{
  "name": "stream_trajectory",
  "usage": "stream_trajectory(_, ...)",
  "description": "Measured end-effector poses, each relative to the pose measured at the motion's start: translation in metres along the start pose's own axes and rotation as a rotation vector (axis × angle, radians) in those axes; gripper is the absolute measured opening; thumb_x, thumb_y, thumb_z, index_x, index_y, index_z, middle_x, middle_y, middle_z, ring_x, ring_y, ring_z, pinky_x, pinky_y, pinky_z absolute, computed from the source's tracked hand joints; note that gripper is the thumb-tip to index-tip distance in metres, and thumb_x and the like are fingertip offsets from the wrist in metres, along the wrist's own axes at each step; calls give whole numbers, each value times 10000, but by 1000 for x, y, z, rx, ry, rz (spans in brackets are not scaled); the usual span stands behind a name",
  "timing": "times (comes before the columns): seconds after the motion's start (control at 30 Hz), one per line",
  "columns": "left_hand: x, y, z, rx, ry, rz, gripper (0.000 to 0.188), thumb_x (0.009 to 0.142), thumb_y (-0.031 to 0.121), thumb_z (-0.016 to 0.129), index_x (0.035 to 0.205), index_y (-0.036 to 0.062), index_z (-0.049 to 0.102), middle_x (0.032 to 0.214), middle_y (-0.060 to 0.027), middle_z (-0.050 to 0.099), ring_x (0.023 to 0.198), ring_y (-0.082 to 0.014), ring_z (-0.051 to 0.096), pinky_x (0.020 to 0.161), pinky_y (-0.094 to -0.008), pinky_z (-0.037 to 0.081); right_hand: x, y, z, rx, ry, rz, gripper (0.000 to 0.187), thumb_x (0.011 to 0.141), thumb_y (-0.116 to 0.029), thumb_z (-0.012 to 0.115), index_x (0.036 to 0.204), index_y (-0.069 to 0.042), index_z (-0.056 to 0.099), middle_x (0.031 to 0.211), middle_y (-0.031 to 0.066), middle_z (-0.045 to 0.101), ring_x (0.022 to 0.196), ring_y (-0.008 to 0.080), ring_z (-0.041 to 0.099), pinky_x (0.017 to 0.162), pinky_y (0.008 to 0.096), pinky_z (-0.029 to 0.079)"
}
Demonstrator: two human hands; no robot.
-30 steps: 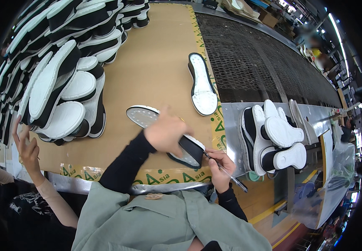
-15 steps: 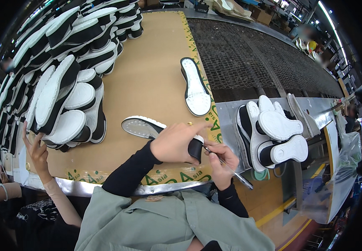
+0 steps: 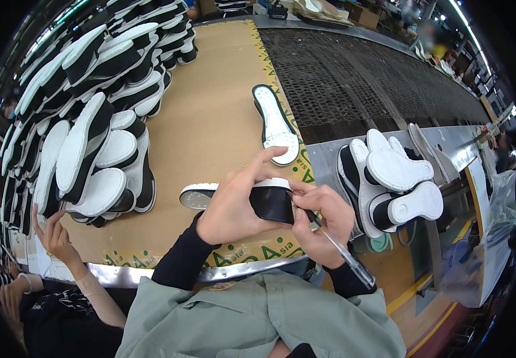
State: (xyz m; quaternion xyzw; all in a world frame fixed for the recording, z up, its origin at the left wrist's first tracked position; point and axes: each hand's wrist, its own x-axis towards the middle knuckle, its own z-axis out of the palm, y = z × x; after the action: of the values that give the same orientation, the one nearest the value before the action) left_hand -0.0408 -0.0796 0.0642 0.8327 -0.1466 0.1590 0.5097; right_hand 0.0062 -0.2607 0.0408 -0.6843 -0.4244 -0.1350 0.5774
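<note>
My left hand is closed round a shoe sole, its thumb and fingers gripping the heel. The sole has a black sidewall and a white edge, and its white forepart sticks out left of my hand. In my right hand is a pen with a clear barrel, pinched between thumb and fingers. Its tip end is at the heel's right side; my fingers partly hide the contact. Beyond my left hand a second sole lies with its white inner face up on the tan board.
A tall heap of black-and-white soles fills the left side. At its near end is a co-worker's hand. More soles are piled on the metal ledge at right. A dark mesh conveyor runs behind; a plastic sheet hangs at right.
The heel in my left hand has turned so its black side shows more fully. My right hand and the pen have moved slightly right and nearer me. The view has shifted a little.
</note>
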Motion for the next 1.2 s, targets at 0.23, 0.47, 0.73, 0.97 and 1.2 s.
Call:
stream_trajectory(0.23,-4,6,-4,-87,63,-11,981,584,126,909,1394,17,366,1041,-105,711,979,-233,694,900,-327,508,4,2,-9,130,-51,-39,140,761,113,556,893,72,574,899,178,609,1023,380,672,843,372,558)
stream_trajectory(0.47,2,18,-6,-205,108,-15,1021,592,138,925,1413,6,332,1078,-118,691,1035,-205,666,931,-318,499,19,-9,-14,229,33,-5,150,730,75,635,878,53,627,854,180,668,967,331,705,780,338,566)
stream_trajectory(0.73,6,27,-2,-308,158,40,1112,568,116,945,1440,14,263,1117,-137,669,1062,-220,651,950,-325,500,31,-24,-26,118,51,-97,140,705,62,656,842,46,632,821,188,668,918,331,720,727,328,566)
stream_trajectory(0.97,6,30,2,-323,186,83,1126,557,91,945,1438,14,249,1129,-158,661,1067,-230,648,946,-330,505,48,-42,-39,75,-83,-94,122,727,99,594,843,70,616,775,144,629,926,370,707,831,413,570)
stream_trajectory(1.2,3,23,4,-567,238,85,1164,548,24,926,1455,27,197,1165,-186,634,1089,-249,634,945,-359,519,49,-42,-38,56,-67,-133,157,694,104,591,846,69,614,771,153,633,929,372,708,841,406,573)
